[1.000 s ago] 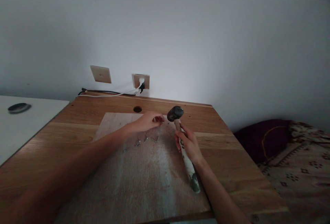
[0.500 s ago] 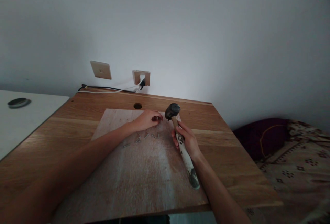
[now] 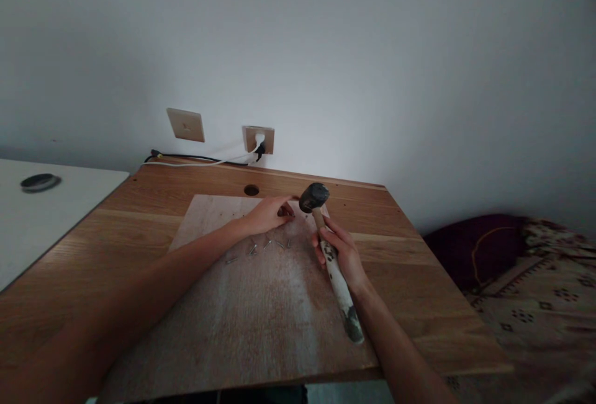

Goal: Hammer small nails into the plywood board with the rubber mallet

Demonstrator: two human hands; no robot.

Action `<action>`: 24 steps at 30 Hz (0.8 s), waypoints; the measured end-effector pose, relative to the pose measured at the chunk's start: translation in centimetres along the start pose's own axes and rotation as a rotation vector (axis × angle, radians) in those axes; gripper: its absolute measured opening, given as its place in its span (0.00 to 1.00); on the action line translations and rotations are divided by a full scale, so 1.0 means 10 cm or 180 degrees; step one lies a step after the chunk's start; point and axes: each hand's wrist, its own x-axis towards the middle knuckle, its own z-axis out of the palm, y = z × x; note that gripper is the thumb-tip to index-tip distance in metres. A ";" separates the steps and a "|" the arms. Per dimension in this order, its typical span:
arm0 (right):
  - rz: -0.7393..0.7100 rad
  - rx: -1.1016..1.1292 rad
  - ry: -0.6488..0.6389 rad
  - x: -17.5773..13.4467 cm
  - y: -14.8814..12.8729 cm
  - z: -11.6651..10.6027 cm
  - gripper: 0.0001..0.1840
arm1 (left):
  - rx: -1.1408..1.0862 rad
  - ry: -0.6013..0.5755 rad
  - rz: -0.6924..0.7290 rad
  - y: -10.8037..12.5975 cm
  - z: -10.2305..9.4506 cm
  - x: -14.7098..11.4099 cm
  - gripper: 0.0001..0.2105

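Observation:
My right hand [image 3: 342, 252] is wrapped around the handle of a mallet [image 3: 339, 292], its dark head [image 3: 313, 197] raised at the far end of the board. Paint stains mark the pale handle. Just left of the head, my left hand [image 3: 270, 215] is low over the wooden board [image 3: 251, 311], its index finger stretched out and the other fingers bent. I see nothing between its fingers, though the fingertips are partly hidden. Several loose nails [image 3: 267, 243] lie on the board below my left hand. Small dark spots mark the board's far edge.
The board rests on a wooden table [image 3: 419, 305] against a white wall. Cables [image 3: 195, 162] run along the back to a socket [image 3: 259, 140], near a round hole [image 3: 251, 190]. A white surface [image 3: 60, 218] with a round dark object [image 3: 40, 182] adjoins at left; patterned fabric [image 3: 544, 298] is at right.
My left index finger has straightened out toward the mallet head, away from the thumb. My right hand keeps hold of the mallet in nearly the same place. The view has shifted slightly.

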 end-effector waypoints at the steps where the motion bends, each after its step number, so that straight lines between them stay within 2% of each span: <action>1: -0.0012 0.0005 0.0004 0.00 0.00 0.00 0.24 | -0.0060 0.0016 -0.0027 0.00 0.00 0.00 0.24; 6: -0.0013 -0.0116 -0.0176 -0.02 0.05 -0.01 0.24 | -0.0115 0.0051 -0.0139 -0.02 0.03 0.01 0.21; 10: 0.0066 -0.0336 -0.0311 -0.01 0.09 -0.02 0.29 | -0.0151 0.0044 -0.0140 -0.03 -0.01 0.01 0.20; 13: 0.0143 -0.0460 -0.0343 -0.01 0.09 -0.02 0.32 | -0.0016 -0.0001 -0.0162 0.00 -0.17 0.00 0.18; 16: 0.0197 -0.0450 -0.0320 -0.03 0.07 -0.01 0.33 | 0.0410 0.0084 0.0032 0.12 -0.39 -0.01 0.08; 18: 0.0265 -0.0471 -0.0288 -0.04 0.05 0.01 0.33 | 0.0714 -0.0123 0.0346 0.27 -0.50 -0.03 0.03; 20: 0.0328 -0.0457 -0.0197 -0.05 0.04 0.03 0.33 | 0.0915 -0.0538 0.0613 0.45 -0.54 -0.07 0.03; 22: 0.0328 -0.0356 -0.0052 -0.04 0.04 0.04 0.33 | 0.1093 -0.0881 0.0806 0.61 -0.50 -0.12 0.04; 24: 0.0268 -0.0236 0.0098 -0.02 0.05 0.02 0.31 | 0.1276 -0.1063 0.1064 0.70 -0.40 -0.20 0.05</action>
